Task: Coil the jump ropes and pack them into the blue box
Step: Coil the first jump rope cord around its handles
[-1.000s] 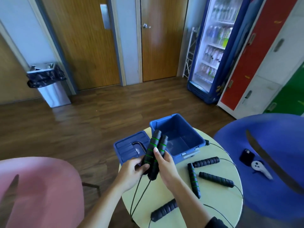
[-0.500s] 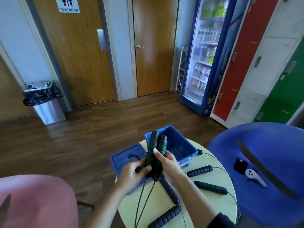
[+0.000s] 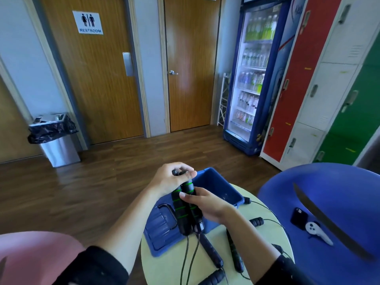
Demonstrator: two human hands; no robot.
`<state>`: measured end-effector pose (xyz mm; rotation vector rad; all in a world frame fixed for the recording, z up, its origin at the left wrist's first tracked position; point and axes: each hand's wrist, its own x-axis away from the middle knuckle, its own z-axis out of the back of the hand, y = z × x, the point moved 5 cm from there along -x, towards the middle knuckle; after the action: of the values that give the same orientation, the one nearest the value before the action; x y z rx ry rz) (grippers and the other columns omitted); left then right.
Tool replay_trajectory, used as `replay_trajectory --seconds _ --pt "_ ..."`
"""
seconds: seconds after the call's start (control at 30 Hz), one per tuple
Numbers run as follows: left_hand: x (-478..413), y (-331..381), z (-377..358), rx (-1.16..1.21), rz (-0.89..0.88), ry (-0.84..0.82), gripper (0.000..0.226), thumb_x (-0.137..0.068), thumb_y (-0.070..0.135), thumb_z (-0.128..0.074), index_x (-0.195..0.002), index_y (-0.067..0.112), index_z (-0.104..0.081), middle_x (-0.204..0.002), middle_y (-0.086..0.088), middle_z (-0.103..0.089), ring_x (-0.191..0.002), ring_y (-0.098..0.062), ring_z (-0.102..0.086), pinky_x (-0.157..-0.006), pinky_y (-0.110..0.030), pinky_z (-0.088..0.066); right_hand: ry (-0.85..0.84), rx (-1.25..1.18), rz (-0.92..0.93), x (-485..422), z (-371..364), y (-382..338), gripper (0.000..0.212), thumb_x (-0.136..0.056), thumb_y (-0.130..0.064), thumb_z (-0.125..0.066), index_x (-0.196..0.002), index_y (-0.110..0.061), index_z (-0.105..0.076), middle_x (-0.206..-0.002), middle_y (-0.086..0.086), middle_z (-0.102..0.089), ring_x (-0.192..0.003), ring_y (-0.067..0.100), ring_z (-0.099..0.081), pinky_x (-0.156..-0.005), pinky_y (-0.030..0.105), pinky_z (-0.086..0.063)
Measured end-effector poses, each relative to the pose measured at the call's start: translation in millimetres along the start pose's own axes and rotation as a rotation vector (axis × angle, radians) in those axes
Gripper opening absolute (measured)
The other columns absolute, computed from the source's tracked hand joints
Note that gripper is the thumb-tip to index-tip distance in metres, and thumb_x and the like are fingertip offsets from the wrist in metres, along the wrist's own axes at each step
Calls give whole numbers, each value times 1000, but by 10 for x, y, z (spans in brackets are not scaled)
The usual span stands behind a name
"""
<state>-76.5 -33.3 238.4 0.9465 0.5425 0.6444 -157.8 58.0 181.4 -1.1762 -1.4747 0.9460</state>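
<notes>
My table point(image 3: 170, 270) carries the box point(image 3: 222, 192) at its far edge — lid point(image 3: 160, 229) to its left, spare handles point(image 3: 233, 249) nearer me; chair point(image 3: 337, 202) right, bin point(image 3: 56, 140) far left.

Left hand point(image 3: 171, 179) has shifted from the lower end of the paired handles point(image 3: 186, 206) to their top end, fingers now curled over the caps. Right hand point(image 3: 207, 204) has slid lower on the pair, thumb across the front. The handles sit higher in the frame, covering the near wall of the blue box point(image 3: 218, 186). Camera has tilted upward: the restroom sign point(image 3: 88, 22) is now fully in view at upper left.
</notes>
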Motion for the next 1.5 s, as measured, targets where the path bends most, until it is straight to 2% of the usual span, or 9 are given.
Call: replay_trajectory --seconds 0.17,0.37,0.57,0.7,0.83,1.0,1.1,1.33,1.5 --pt "-44 82 48 -24 -85 38 23 -70 47 -80 -85 31 -74 -82 12 -73 -82 -3 -65 -75 -18 -48 -26 95 -54 -9 27 -209 38 -96 -28 -54 -126 -4 -53 -113 5 -67 -110 18 -63 -105 37 -44" --pt "-74 126 166 60 -61 140 16 -72 38 -80 -71 24 -72 -74 4 -69 -70 -7 -60 -66 -24 -47 -28 188 2 -37 -47 -348 19 -94 -27 -58 -109 -15 -60 -103 1 -67 -96 12 -65 -93 28 -50" --pt "-83 101 429 180 35 389 15 -73 31 -81 -70 20 -71 -76 5 -67 -73 -13 -61 -66 -28 -49 162 434 136 12 -74 -331 81 -62 -30 -88 -129 -21 -42 -115 -1 -62 -102 13 -64 -83 31 -57" --pt "-61 70 504 230 106 483 20 -75 35 -78 -70 18 -70 -73 6 -66 -76 -14 -60 -65 -27 -46 338 555 368 78 -66 -445 80 -61 -17 -88 -123 -23 -38 -111 -7 -55 -90 3 -60 -67 16 -53" --pt "-51 44 539 -70 94 342 28 -83 50 -65 -84 23 -72 -87 8 -69 -88 -11 -61 -68 -20 -43 228 340 218 40 15 -518 64 -56 -11 -84 -106 -13 -45 -102 8 -63 -56 13 -60 -45 27 -47" --pt "-43 226 424 -358 -55 -136 84 -57 89 -50 -120 36 -61 -119 16 -62 -111 -2 -54 -94 -28 -43 -22 421 -146 -40 176 -744 45 -60 -12 -77 -97 -15 -51 -86 11 -59 -57 17 -53 -42 22 -43" --pt "-35 300 300 -524 -20 -309 78 -48 85 -60 -113 42 -60 -108 13 -65 -100 -5 -59 -89 -33 -50 -158 496 -221 -79 141 -980 22 -74 -9 -68 -93 -12 -56 -73 5 -61 -53 11 -54 -42 17 -44" --pt "76 369 238 -516 -46 -255 55 -44 68 -78 -89 45 -56 -87 15 -66 -79 -6 -61 -66 -26 -51 -204 591 -268 -88 122 -1237 31 -76 -28 -70 -96 -6 -61 -85 7 -65 -53 6 -58 -46 14 -45" --pt "72 310 377 -119 44 -62 56 -44 51 -89 -90 30 -63 -75 8 -65 -66 -6 -60 -63 -21 -46 122 387 -28 137 121 -1300 59 -83 -71 -47 -96 -15 -61 -81 4 -66 -57 13 -60 -57 23 -48"
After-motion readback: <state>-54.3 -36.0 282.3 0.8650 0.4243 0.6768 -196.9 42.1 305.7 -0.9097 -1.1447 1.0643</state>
